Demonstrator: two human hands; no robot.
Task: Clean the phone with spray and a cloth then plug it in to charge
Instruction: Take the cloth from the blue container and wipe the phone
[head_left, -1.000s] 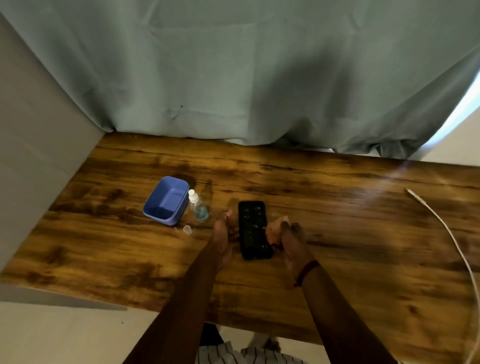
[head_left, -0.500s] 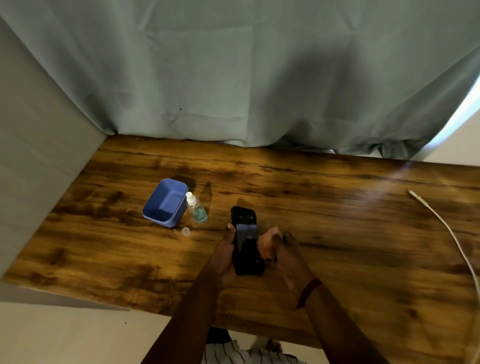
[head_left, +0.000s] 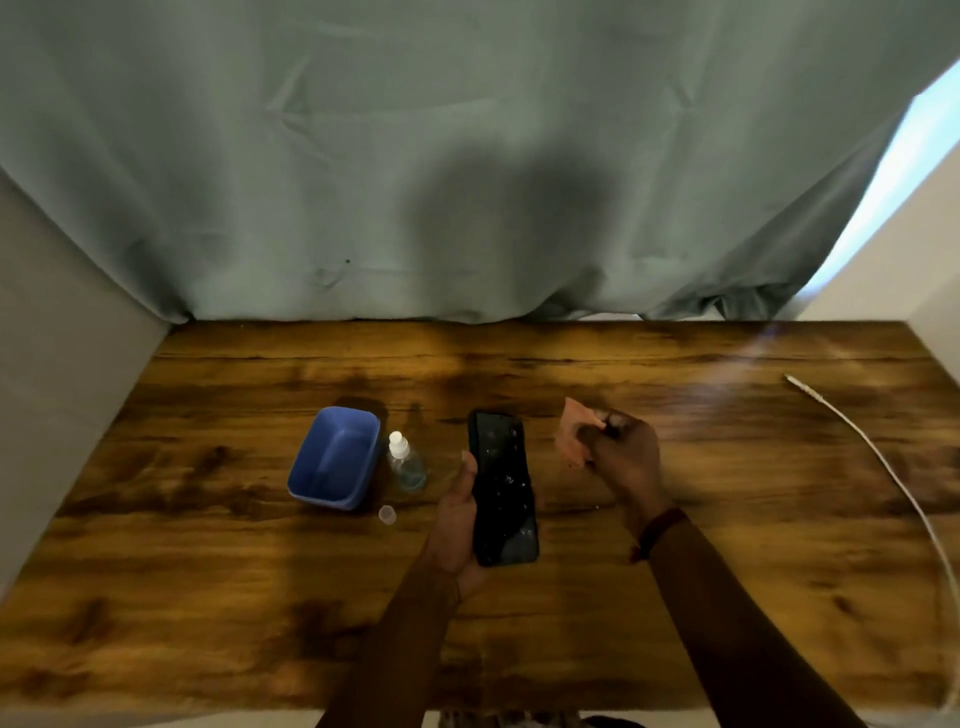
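Observation:
A black phone (head_left: 501, 486) with droplets on its screen is held above the wooden table (head_left: 208, 597) in my left hand (head_left: 457, 525), which grips its lower left side. To the right of the phone, my right hand (head_left: 623, 457) pinches a small pink cloth (head_left: 571, 436); cloth and phone are apart. A small clear spray bottle (head_left: 404, 462) with a white nozzle stands upright left of the phone, with its loose clear cap (head_left: 387, 514) lying in front of it. The white charging cable (head_left: 878, 457) lies at the table's right side, with its plug end toward the back.
A blue plastic tub (head_left: 335, 457) stands beside the spray bottle on the left. A grey-green curtain (head_left: 467, 182) hangs along the table's back edge. A grey wall (head_left: 52, 364) borders the table's left side.
My left hand has lifted the phone off the table and holds it. My right hand has drawn the pink cloth away from the phone, up and to the right.

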